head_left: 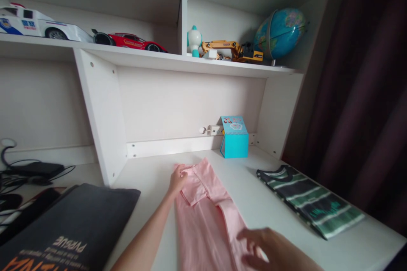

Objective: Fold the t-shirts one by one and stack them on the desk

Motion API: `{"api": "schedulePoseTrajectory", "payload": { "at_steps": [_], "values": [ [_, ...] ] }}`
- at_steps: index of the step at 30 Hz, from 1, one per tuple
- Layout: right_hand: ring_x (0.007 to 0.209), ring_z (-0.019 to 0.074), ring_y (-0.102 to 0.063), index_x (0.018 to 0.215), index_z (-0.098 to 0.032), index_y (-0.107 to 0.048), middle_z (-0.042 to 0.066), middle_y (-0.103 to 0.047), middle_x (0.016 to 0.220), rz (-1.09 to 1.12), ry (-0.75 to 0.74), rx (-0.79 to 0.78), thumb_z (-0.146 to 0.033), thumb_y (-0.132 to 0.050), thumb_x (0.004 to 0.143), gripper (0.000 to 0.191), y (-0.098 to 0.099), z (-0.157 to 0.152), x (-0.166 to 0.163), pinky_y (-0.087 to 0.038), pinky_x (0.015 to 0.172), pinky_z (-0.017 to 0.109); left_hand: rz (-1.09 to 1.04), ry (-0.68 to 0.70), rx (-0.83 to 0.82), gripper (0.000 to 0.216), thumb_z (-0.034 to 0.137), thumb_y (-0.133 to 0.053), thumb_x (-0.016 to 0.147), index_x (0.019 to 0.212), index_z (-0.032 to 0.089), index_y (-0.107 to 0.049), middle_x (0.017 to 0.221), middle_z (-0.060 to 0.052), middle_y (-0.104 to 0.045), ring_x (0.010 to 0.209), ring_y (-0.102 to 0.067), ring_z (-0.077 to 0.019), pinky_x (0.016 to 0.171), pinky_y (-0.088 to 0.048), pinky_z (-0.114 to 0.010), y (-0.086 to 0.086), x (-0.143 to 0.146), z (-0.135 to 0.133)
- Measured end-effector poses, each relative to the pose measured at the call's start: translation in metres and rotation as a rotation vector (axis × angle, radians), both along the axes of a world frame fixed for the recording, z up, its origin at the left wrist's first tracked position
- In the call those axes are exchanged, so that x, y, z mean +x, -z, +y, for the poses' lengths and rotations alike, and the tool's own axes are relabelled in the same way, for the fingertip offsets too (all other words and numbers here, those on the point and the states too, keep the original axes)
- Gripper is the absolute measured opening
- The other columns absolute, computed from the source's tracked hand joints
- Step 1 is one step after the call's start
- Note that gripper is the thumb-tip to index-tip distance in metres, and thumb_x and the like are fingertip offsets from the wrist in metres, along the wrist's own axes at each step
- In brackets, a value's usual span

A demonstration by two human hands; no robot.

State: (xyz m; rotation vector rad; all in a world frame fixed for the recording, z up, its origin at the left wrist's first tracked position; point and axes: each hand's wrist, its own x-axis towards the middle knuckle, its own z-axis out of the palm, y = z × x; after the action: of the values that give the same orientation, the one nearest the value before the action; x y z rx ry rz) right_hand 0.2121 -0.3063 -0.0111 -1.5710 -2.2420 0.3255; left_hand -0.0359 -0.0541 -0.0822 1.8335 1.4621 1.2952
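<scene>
A pink shirt (203, 224) lies lengthwise on the white desk, its sides and a sleeve folded inward over the body. My left hand (178, 179) is at the shirt's far left corner, fingers closed on the fabric there. Close to the shirt's near right edge is my right hand (269, 245), slightly blurred, with thumb and fingers apart and nothing visible between them. The lower end of the shirt runs out of the picture. To the right rests a folded green, black and white striped T-shirt (313, 201).
A blue desk calendar (235, 144) stands at the back beside a power socket (215, 130). Dark folded clothing with printed letters (73, 224) and a black adapter with cables (40, 169) lie left. Toy cars and a globe (281, 34) fill the shelf above.
</scene>
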Motion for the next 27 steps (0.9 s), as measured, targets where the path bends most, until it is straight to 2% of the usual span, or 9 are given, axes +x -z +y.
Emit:
{"api": "schedulePoseTrajectory", "payload": {
  "at_steps": [2, 4, 6, 8, 11, 14, 17, 23, 27],
  "values": [
    [0.077, 0.0152, -0.062, 0.095, -0.028, -0.063, 0.000, -0.067, 0.082, -0.022, 0.036, -0.042, -0.034, -0.045, 0.085, 0.021, -0.028, 0.045, -0.008, -0.043, 0.068, 0.023, 0.002, -0.016, 0.012, 0.031, 0.014, -0.048, 0.074, 0.103, 0.018, -0.054, 0.105, -0.004, -0.063, 0.097, -0.058, -0.0173, 0.086, -0.043, -0.028, 0.002, 0.002, -0.001],
    [0.079, 0.0154, -0.062, 0.084, -0.022, -0.064, 0.003, -0.067, 0.081, -0.053, 0.173, -0.054, -0.027, -0.044, 0.086, 0.021, -0.040, 0.104, -0.015, -0.041, 0.070, 0.024, 0.005, -0.032, 0.014, 0.029, 0.016, -0.048, 0.075, 0.103, 0.019, -0.054, 0.104, -0.004, -0.064, 0.096, -0.059, -0.0176, 0.085, -0.044, -0.028, 0.002, 0.003, -0.001],
    [0.084, 0.0174, -0.061, 0.083, -0.017, -0.063, 0.007, -0.066, 0.084, -0.057, 0.269, -0.057, -0.024, -0.040, 0.089, 0.025, -0.035, 0.163, -0.023, -0.041, 0.072, 0.026, 0.014, -0.043, 0.011, 0.028, 0.017, -0.048, 0.075, 0.103, 0.020, -0.054, 0.102, -0.004, -0.065, 0.096, -0.060, -0.0175, 0.084, -0.044, -0.028, 0.002, 0.003, -0.002],
    [0.088, 0.0175, -0.060, 0.091, -0.014, -0.061, 0.008, -0.064, 0.092, -0.044, 0.347, -0.067, -0.029, -0.041, 0.090, 0.025, -0.020, 0.213, -0.032, -0.043, 0.074, 0.030, 0.030, -0.051, 0.009, 0.027, 0.017, -0.048, 0.075, 0.101, 0.020, -0.055, 0.101, -0.004, -0.065, 0.095, -0.060, -0.0173, 0.083, -0.045, -0.027, 0.001, 0.003, -0.003],
    [0.089, 0.0160, -0.058, 0.103, -0.014, -0.055, 0.006, -0.059, 0.101, -0.017, 0.441, -0.104, -0.039, -0.046, 0.088, 0.030, 0.005, 0.261, -0.044, -0.047, 0.077, 0.036, 0.051, -0.062, 0.008, 0.025, 0.018, -0.047, 0.075, 0.099, 0.020, -0.055, 0.101, -0.004, -0.066, 0.092, -0.061, -0.0169, 0.080, -0.045, -0.026, -0.001, 0.002, -0.005],
    [0.088, 0.0157, -0.057, 0.105, -0.015, -0.055, 0.005, -0.058, 0.103, 0.008, 0.486, -0.151, -0.038, -0.049, 0.087, 0.030, 0.019, 0.286, -0.048, -0.048, 0.077, 0.037, 0.052, -0.066, 0.003, 0.025, 0.022, -0.047, 0.076, 0.100, 0.021, -0.054, 0.101, -0.004, -0.066, 0.090, -0.062, -0.0167, 0.079, -0.046, -0.025, -0.001, 0.001, -0.006],
    [0.088, 0.0154, -0.058, 0.106, -0.015, -0.055, 0.005, -0.058, 0.104, 0.031, 0.512, -0.179, -0.036, -0.049, 0.087, 0.028, 0.029, 0.298, -0.042, -0.049, 0.076, 0.035, 0.022, -0.098, -0.006, 0.031, 0.026, -0.047, 0.077, 0.107, 0.021, -0.050, 0.108, -0.005, -0.063, 0.097, -0.060, -0.0170, 0.084, -0.044, -0.026, -0.001, 0.001, -0.006],
    [0.089, 0.0158, -0.057, 0.107, -0.016, -0.054, 0.005, -0.057, 0.105, 0.015, 0.614, -0.148, -0.036, -0.049, 0.087, 0.029, 0.049, 0.299, -0.031, -0.049, 0.077, 0.036, -0.040, -0.184, -0.016, 0.046, 0.026, -0.046, 0.077, 0.122, 0.017, -0.037, 0.105, -0.008, -0.062, 0.095, -0.060, -0.0166, 0.083, -0.045, -0.027, 0.002, 0.000, -0.006],
    [0.088, 0.0164, -0.058, 0.108, -0.015, -0.053, 0.006, -0.059, 0.101, 0.013, 0.599, -0.064, -0.036, -0.045, 0.089, 0.030, 0.045, 0.293, -0.030, -0.048, 0.077, 0.037, 0.012, -0.159, 0.010, 0.044, 0.018, -0.046, 0.077, 0.120, 0.017, -0.037, 0.108, -0.008, -0.060, 0.093, -0.059, -0.0150, 0.083, -0.045, -0.026, 0.004, 0.000, -0.005]
  ]
}}
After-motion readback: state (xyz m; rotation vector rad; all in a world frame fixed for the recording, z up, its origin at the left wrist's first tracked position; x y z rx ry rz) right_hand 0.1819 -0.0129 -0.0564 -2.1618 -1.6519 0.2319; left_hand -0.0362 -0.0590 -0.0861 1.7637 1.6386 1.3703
